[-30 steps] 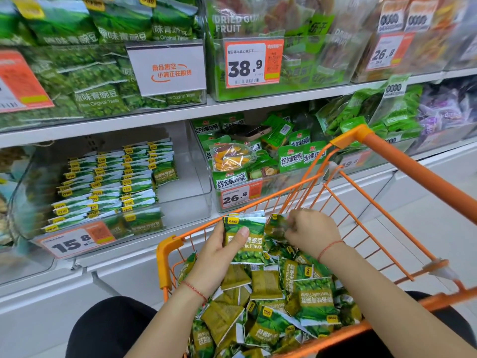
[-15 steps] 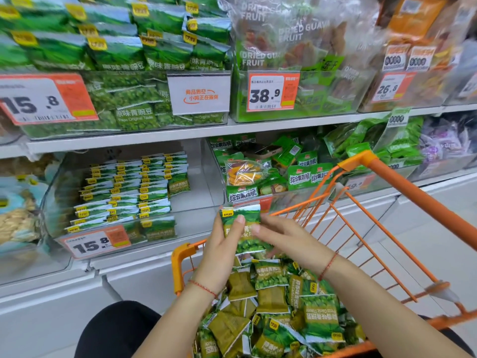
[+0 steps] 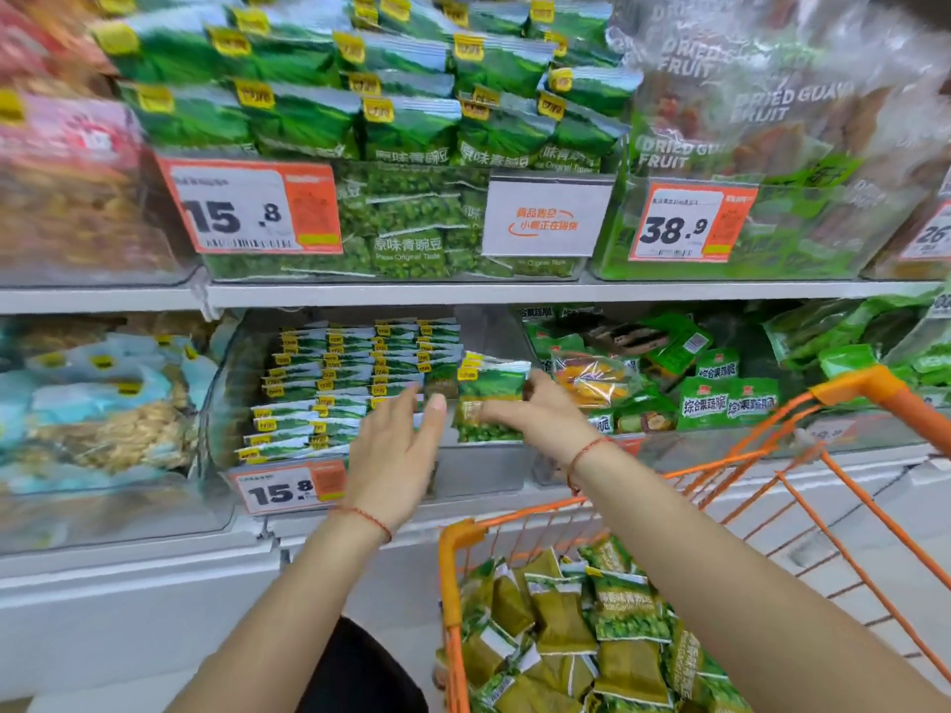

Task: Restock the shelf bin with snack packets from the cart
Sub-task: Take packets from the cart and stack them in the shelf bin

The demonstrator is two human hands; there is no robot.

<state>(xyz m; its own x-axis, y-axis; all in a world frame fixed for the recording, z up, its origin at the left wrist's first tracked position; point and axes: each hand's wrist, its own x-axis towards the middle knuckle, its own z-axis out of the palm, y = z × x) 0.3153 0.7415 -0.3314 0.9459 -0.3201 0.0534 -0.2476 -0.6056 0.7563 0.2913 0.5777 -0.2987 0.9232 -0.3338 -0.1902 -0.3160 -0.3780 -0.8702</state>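
Note:
My right hand (image 3: 535,414) grips a small stack of green pea snack packets (image 3: 489,398) and holds it upright inside the clear shelf bin (image 3: 478,470), at the bare right part of the bin. My left hand (image 3: 399,445) hovers in front of the bin with fingers straight, just left of the stack, holding nothing. Rows of the same packets (image 3: 355,383) fill the bin's left and middle. The orange cart (image 3: 453,558) at lower right holds several more green packets (image 3: 592,630).
A 15.8 price tag (image 3: 285,488) hangs on the bin's front. Mixed fruit packs (image 3: 669,383) fill the bin to the right. The upper shelf (image 3: 463,293) overhangs, loaded with larger green pea bags. The cart handle (image 3: 885,398) rises at right.
Both hands rose from the cart to the shelf bin. The stack passed from my left hand to my right, and my left hand opened.

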